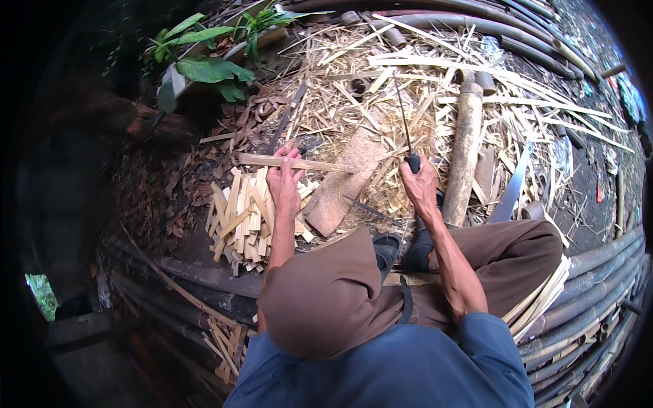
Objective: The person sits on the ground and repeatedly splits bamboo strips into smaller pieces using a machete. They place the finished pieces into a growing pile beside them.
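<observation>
My left hand (284,182) is closed around a short, flat bamboo slat (320,165), held level so its free end points right over a worn wooden plank (345,183). In my right hand (420,182) is a knife (413,162), gripped by its black handle. Its long, thin blade points up and away from me, apart from the slat. Just under my left wrist lies a heap of cut bamboo slats (238,211). A thin dark bar (373,211) lies across the ground by the plank's near end.
A thick bamboo pole (466,149) lies right of my right hand, with a saw blade (513,187) beyond it. Long split strips (490,71) and shavings (326,81) cover the ground ahead. Stacked bamboo poles (592,292) run beside my seat. A leafy plant (204,64) grows far left.
</observation>
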Demonstrator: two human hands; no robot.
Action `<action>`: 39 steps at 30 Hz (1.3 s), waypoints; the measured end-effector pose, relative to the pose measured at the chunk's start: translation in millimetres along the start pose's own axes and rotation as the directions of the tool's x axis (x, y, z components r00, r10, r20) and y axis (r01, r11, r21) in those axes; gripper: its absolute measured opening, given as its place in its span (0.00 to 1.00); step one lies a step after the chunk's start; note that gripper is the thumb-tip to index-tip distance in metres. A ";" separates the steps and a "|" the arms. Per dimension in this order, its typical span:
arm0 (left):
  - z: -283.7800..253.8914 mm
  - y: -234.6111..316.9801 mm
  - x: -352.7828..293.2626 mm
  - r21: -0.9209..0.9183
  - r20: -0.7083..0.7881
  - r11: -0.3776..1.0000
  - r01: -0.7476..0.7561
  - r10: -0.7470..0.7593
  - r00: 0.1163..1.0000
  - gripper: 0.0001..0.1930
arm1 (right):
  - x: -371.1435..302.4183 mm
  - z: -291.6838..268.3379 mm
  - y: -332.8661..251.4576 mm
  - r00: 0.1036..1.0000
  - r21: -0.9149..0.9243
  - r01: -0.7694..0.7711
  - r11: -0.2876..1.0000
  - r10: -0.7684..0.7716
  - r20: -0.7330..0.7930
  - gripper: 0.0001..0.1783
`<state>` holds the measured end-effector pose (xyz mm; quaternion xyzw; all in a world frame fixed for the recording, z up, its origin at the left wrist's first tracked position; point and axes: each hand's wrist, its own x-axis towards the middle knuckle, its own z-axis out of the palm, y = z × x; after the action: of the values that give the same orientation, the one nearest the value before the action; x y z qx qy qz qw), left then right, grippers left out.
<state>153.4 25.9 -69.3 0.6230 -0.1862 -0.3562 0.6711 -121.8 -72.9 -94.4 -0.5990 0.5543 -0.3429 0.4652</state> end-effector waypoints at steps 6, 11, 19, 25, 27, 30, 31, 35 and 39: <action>8.3 18.3 2.7 0.090 0.015 0.980 -0.179 0.178 0.984 0.21 | -38.2 -51.7 -47.4 0.990 -0.052 0.053 0.997 -0.046 0.135 0.36; 30.5 30.4 -16.7 0.293 0.051 0.939 -0.179 0.171 0.984 0.15 | -69.0 -53.1 -86.4 0.964 0.094 0.035 0.995 -0.059 0.261 0.40; 67.5 26.7 -47.1 0.383 0.466 0.780 -0.495 0.299 0.833 0.08 | -88.7 -41.7 -134.1 0.820 0.397 -0.387 0.832 0.114 0.561 0.31; 74.7 22.9 -59.0 0.350 0.605 0.706 -0.616 0.332 0.724 0.09 | -83.8 -34.4 -146.9 0.762 0.340 -0.473 0.813 0.184 0.621 0.24; 76.7 26.4 -64.7 0.356 0.612 0.719 -0.597 0.303 0.730 0.09 | -83.9 -35.3 -146.1 0.753 0.344 -0.499 0.796 0.201 0.627 0.24; 77.5 23.7 -67.1 0.365 0.623 0.718 -0.593 0.284 0.728 0.11 | -86.5 -35.3 -149.0 0.758 0.343 -0.515 0.785 0.230 0.610 0.24; 77.4 22.2 -67.6 0.369 0.618 0.709 -0.601 0.296 0.728 0.11 | -87.2 -35.4 -149.7 0.754 0.346 -0.515 0.784 0.223 0.617 0.25; 77.9 18.8 -66.3 0.339 0.633 0.679 -0.651 0.348 0.692 0.12 | -89.1 -37.8 -149.2 0.752 0.345 -0.518 0.783 0.226 0.619 0.25; 78.8 25.8 -68.2 0.339 0.638 0.705 -0.623 0.315 0.703 0.12 | -91.0 -39.0 -151.7 0.752 0.323 -0.517 0.793 0.240 0.614 0.26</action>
<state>58.9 18.1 -19.0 0.5852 -0.6154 -0.2566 0.4614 -119.3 2.5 70.3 -0.4084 0.4106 -0.1783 0.7955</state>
